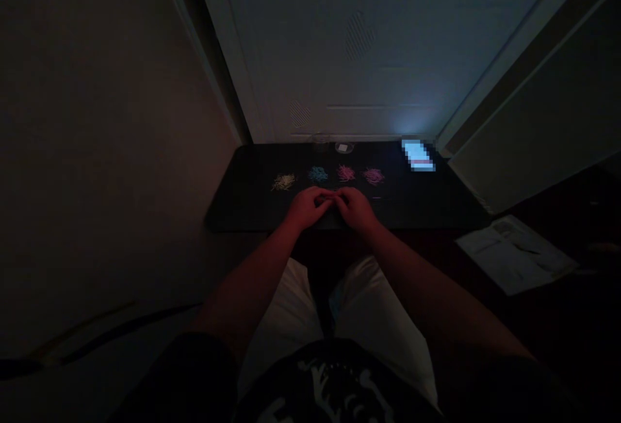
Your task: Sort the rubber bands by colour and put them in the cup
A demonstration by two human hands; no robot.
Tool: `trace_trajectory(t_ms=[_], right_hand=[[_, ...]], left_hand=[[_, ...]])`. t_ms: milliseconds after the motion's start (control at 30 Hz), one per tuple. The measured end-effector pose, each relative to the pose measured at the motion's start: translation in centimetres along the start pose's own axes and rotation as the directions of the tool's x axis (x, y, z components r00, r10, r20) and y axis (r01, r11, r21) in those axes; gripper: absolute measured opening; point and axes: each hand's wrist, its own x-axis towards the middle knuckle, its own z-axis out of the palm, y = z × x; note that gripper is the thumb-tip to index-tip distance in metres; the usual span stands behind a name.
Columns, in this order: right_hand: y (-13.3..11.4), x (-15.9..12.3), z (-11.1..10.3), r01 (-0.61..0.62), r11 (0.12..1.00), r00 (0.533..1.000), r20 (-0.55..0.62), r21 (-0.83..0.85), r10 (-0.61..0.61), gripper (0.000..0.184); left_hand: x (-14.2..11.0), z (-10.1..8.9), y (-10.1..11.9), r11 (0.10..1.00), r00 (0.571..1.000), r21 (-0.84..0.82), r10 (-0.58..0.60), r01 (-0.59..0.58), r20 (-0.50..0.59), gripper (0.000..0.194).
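Observation:
In a dim room my left hand and my right hand meet fingertip to fingertip over the near middle of a low black table. Both hands are closed in a pinch on something too small and dark to name. Just beyond them lie small heaps of thin coloured pieces: a pale yellow heap, a blue heap, a pink heap and a magenta heap. One thin magenta piece lies alone beside my right hand.
A lit phone screen glows at the table's far right. A small clear dish and a clear cup stand at the far edge against a white door. Papers lie on the floor to the right.

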Motion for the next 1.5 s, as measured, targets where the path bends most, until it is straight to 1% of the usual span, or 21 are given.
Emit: trace_trajectory(t_ms=[67,267,367,467,533,600,667,767,933,1067,1267,1333,1400,1433,1500], right_hand=[[0.0,0.0,0.1,-0.008,1.000,1.000,-0.001,0.023,0.008,0.014],[0.4,-0.1,-0.1,-0.074,0.997,0.997,-0.002,0.026,0.074,0.017],[0.5,0.0,0.0,-0.088,0.995,0.996,-0.009,0.054,0.089,0.019],[0.5,-0.1,0.1,-0.096,0.991,0.995,-0.028,0.088,0.099,0.018],[0.4,-0.1,0.1,-0.077,0.994,0.995,-0.050,0.080,0.081,0.017],[0.3,-0.3,0.0,-0.034,0.999,0.997,-0.064,0.039,0.037,0.014],[0.1,-0.4,0.0,0.028,1.000,0.998,-0.051,-0.008,-0.029,0.011],[-0.2,-0.6,0.0,0.099,0.993,0.995,-0.026,-0.062,-0.101,0.009],[-0.4,-0.7,-0.1,0.115,0.986,0.992,-0.028,-0.120,-0.119,0.008],[-0.3,-0.8,0.0,0.126,0.985,0.991,-0.022,-0.116,-0.130,0.008],[-0.4,-0.8,-0.1,0.130,0.987,0.991,-0.017,-0.098,-0.132,0.008],[-0.3,-0.8,-0.1,0.121,0.990,0.991,-0.049,-0.070,-0.125,0.010],[0.0,-0.7,-0.2,0.050,0.999,0.986,-0.159,-0.015,-0.052,0.016],[0.3,-0.7,-0.2,-0.009,1.000,0.972,-0.236,0.021,0.013,0.019],[0.8,-0.6,-0.3,-0.123,0.989,0.923,-0.357,0.083,0.145,0.024]], left_hand=[[0.1,0.1,-0.2,1.000,1.000,-0.011,-0.017,0.017,0.001,0.021],[0.3,0.4,-0.8,0.998,0.998,-0.041,-0.053,0.052,-0.031,0.021],[0.3,0.5,-1.0,0.997,0.996,-0.030,-0.070,0.068,-0.049,0.020],[0.2,0.4,-0.9,0.999,0.999,0.027,-0.029,0.030,-0.044,0.017],[0.2,0.3,-0.8,0.997,0.999,0.078,0.024,-0.020,-0.045,0.016],[0.2,0.2,-0.8,0.992,0.997,0.107,0.066,-0.060,-0.050,0.018],[0.2,0.2,-0.8,0.992,0.994,0.092,0.091,-0.086,-0.053,0.019],[0.2,0.2,-1.1,0.995,0.993,0.018,0.100,-0.099,-0.058,0.017],[0.1,0.2,-1.2,0.993,0.994,-0.053,0.100,-0.103,-0.054,0.013],[0.1,0.2,-1.1,0.992,0.992,-0.061,0.107,-0.111,-0.062,0.013],[0.1,0.2,-1.2,0.995,0.994,-0.044,0.090,-0.093,-0.059,0.013],[0.2,0.2,-1.2,0.996,0.995,-0.046,0.079,-0.082,-0.068,0.013],[0.2,0.2,-1.1,0.996,0.994,-0.056,0.061,-0.066,-0.091,0.014],[0.2,0.2,-1.1,0.997,0.993,-0.062,0.045,-0.052,-0.110,0.014],[0.3,0.2,-1.1,0.997,0.989,-0.072,0.005,-0.016,-0.148,0.014]])
